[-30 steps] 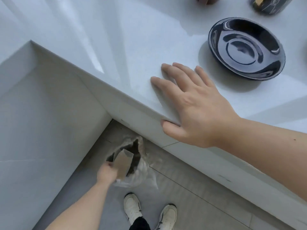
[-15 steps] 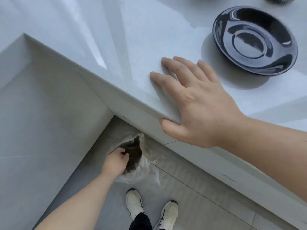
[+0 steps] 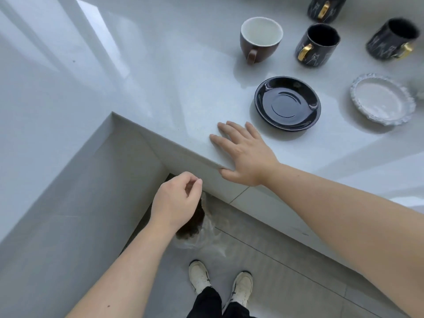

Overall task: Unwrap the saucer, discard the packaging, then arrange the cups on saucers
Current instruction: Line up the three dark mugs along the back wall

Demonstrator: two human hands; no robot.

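A single wide-angle head view is given, angled steeply down over the glossy white stone countertop (image 3: 160, 92) edge. Grey tiled floor (image 3: 263, 260) and white sneakers (image 3: 199, 275) are seen directly below, close.

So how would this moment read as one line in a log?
left hand: empty, above bin bag | right hand: flat on counter edge | black saucer: bare | cups: not on saucers
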